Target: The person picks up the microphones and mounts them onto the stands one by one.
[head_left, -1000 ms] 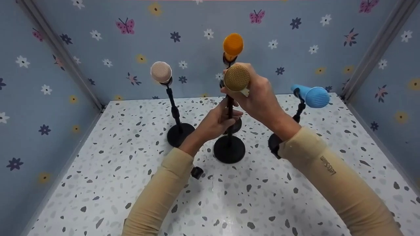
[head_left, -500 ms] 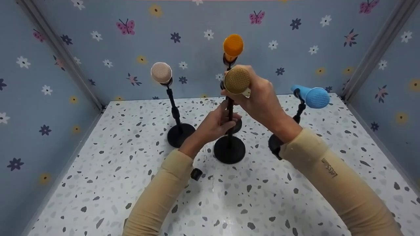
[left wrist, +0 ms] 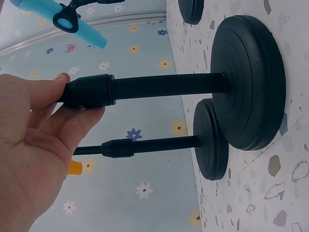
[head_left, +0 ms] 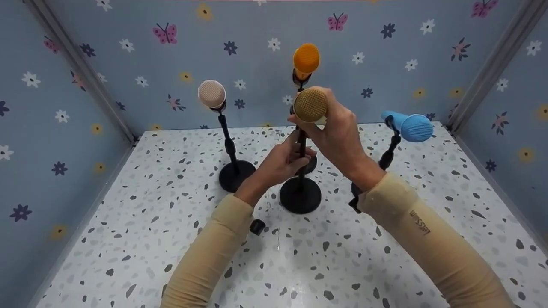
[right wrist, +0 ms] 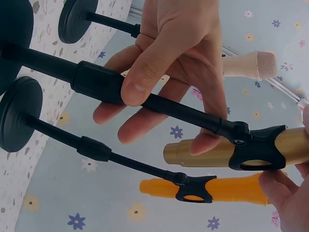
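Note:
A gold microphone (head_left: 310, 105) sits in the clip (right wrist: 258, 147) of a black desk stand, whose round base (head_left: 300, 195) stands on the speckled tabletop. My right hand (head_left: 340, 132) holds the microphone just below its mesh head. Lower down, my left hand (head_left: 280, 161) grips the stand at its thick collar (left wrist: 91, 91); the thumb presses one side and the fingers pass around the other. Directly behind is an orange microphone (head_left: 306, 58) on a similar stand, with its pole partly hidden by the gold one and my hands.
A pale pink microphone (head_left: 212, 94) on a stand is at the left, and a light blue one (head_left: 411, 127) at the right, its base partly covered by my right sleeve. A small black piece (head_left: 257, 226) lies beside my left sleeve. Flower-patterned panels (head_left: 265, 25) enclose the tabletop.
My right forearm has swung slightly inward to the left, and the gold microphone's head has dipped a touch. My left hand keeps its place on the collar.

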`<state>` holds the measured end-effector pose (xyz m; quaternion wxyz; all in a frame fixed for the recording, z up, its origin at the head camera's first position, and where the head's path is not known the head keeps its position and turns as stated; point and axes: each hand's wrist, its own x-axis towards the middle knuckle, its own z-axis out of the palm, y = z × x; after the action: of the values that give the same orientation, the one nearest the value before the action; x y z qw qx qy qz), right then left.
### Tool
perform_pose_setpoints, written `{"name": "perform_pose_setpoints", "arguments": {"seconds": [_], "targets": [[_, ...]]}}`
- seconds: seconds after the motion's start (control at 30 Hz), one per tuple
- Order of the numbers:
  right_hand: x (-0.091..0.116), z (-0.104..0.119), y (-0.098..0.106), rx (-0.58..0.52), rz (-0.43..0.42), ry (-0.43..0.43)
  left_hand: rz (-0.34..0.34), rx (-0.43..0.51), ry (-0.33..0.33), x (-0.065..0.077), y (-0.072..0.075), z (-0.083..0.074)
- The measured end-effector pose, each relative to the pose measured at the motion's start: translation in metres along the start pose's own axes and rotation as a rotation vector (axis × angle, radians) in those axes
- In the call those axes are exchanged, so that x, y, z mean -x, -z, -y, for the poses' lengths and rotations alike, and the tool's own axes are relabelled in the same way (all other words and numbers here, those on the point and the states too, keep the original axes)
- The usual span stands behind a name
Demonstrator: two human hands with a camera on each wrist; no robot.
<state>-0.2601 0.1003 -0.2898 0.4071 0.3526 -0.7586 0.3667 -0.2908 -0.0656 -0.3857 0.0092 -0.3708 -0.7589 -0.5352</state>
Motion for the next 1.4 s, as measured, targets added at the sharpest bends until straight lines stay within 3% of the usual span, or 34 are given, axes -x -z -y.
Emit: {"name": "perform_pose_setpoints", "arguments": {"seconds": [0.23,0.4,0.73,0.9,1.03,1.17,1.27,1.4], "targets": [[0.003,0.0,-0.002,0.02,-0.025,-0.04,0.012,0.013,0.007,0.0,0.0,0.0],[0.002,0.002,0.0,0.002,0.009,-0.045,0.005,0.034,0.022,0.0,0.0,0.001],[0.01,-0.003,0.024,-0.121,0.237,-0.015,-0.01,0.039,0.006,0.001,0.0,0.002],[0.032,-0.014,0.042,-0.099,0.29,-0.02,-0.013,0.065,-0.002,0.0,-0.002,0.002],[0.055,-0.027,0.053,-0.066,0.36,-0.07,-0.021,0.098,0.009,0.001,-0.004,0.002],[0.078,-0.045,0.055,-0.027,0.499,-0.191,-0.033,0.125,0.013,0.001,-0.004,0.002],[0.094,-0.058,0.051,0.016,0.682,-0.299,-0.036,0.133,0.023,0.0,-0.005,0.003],[0.111,-0.072,0.04,0.062,0.909,-0.376,-0.038,0.134,0.028,0.0,-0.004,0.004]]}}
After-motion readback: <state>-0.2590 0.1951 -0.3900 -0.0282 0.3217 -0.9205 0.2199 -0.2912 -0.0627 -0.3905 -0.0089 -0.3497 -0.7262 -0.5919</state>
